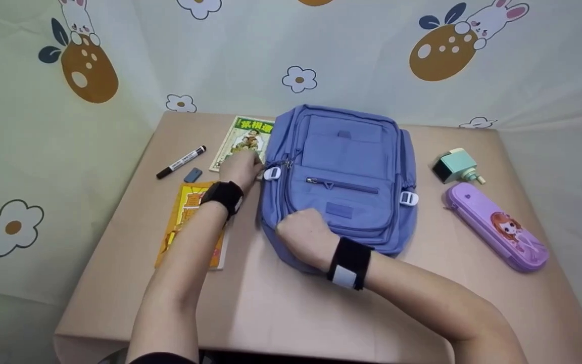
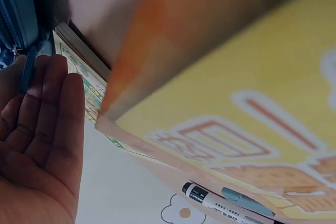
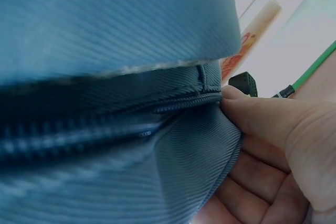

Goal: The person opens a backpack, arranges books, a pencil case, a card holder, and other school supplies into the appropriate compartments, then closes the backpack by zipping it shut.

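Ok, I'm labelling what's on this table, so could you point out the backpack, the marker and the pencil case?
Backpack (image 1: pixel 345 161): head view, on its front panel.
Marker (image 1: pixel 182 162): head view, on its white barrel.
Pencil case (image 1: pixel 496 228): head view, on the middle of its lid.

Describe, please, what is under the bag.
The bag rests on the table, which shows around it; the surface beneath is covered. Whether the green book reaches underneath, I cannot tell.

One backpack (image 1: pixel 347 151), two books (image 1: pixel 243 136) (image 1: pixel 193 196)
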A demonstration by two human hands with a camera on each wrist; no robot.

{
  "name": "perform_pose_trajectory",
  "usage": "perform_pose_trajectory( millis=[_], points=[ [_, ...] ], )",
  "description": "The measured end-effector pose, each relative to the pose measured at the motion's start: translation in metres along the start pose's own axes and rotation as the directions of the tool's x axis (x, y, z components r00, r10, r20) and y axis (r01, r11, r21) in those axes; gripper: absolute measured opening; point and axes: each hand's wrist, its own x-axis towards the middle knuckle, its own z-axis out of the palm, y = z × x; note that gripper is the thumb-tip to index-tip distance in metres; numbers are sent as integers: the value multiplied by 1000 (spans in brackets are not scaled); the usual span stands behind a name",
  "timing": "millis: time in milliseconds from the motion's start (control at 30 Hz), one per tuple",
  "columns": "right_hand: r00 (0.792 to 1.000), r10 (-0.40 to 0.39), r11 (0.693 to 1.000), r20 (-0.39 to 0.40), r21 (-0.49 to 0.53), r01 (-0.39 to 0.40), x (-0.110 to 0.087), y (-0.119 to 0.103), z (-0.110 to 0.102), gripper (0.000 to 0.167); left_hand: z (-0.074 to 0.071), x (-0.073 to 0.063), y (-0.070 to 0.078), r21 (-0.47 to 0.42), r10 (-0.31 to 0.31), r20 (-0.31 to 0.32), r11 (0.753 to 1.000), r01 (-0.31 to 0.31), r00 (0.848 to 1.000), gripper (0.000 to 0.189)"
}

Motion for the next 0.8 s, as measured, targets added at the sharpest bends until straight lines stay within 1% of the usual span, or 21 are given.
perform_pose_trajectory(
  millis=[200,300,400,467,533,567,600,633,667,733,800],
  points=[
    [1000,-2,1000,7,9,2,2,-2,1,26,-3,-6,-3,0,11,3,1000,-11,1000,15],
    [1000,0,1000,20,22,-1,3,-2,2,25,-5,-10,-4,9,31,20,999,-31,999,16],
    [999,6,999,43,44,-7,3,-1,3,24,-9,-15,-3,41,65,26,997,-66,998,22],
    [999,3,997,42,70,-6,2,0,4,23,-14,-20,-1,59,94,25,994,-96,995,29],
    [999,-1,993,38,115,-3,0,2,4,22,-19,-28,2,65,161,30,985,-163,987,38],
    [1000,-1,990,31,144,-4,-2,3,5,22,-21,-33,4,57,202,41,977,-204,979,42],
    [1000,1,985,18,170,-4,-5,5,5,21,-23,-40,6,41,253,60,966,-256,966,45],
    [1000,6,981,7,193,-7,-7,7,5,20,-23,-48,8,25,308,81,950,-310,948,46],
    [1000,12,977,-4,212,-11,-11,9,6,18,-23,-56,10,5,367,106,929,-370,924,47],
    [999,28,972,-30,233,-20,-18,13,6,17,-22,-72,13,-36,468,170,882,-469,867,49],
    [997,43,971,-60,236,-28,-27,18,7,17,-18,-86,14,-67,545,227,836,-545,807,53]
  ],
)
